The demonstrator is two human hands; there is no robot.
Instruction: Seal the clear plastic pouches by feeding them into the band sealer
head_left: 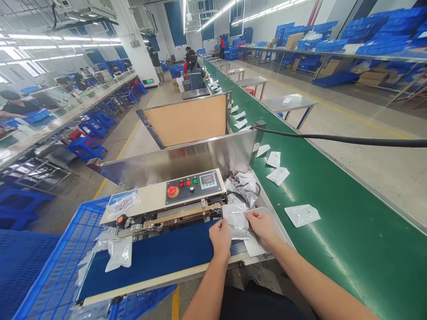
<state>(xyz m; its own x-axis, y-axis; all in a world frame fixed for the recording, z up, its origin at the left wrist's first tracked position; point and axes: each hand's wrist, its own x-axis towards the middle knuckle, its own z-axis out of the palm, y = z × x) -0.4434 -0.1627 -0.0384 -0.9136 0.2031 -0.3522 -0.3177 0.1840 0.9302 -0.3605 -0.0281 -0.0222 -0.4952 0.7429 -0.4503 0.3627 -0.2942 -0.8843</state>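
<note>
A white plastic pouch (pixel 237 224) is pinched between my two hands at the right end of a sealing machine (pixel 156 191). My left hand (pixel 220 238) grips its left edge, and my right hand (pixel 260 226) its right edge. The pouch's top edge is beside the machine's sealing belts (pixel 187 215), above the right end of the blue conveyor belt (pixel 160 255). At the left end of that belt, another pouch (pixel 120 253) hangs from the machine. A heap of pouches (pixel 245 189) lies just behind my right hand.
On the right runs a long green conveyor (pixel 336 249) with several scattered pouches, one a flat white pouch (pixel 302 215). A blue basket (pixel 70 235) stands under the machine's left end. Steel panels (pixel 187 155) rise behind it, and a black cable (pixel 347 139) crosses the green conveyor.
</note>
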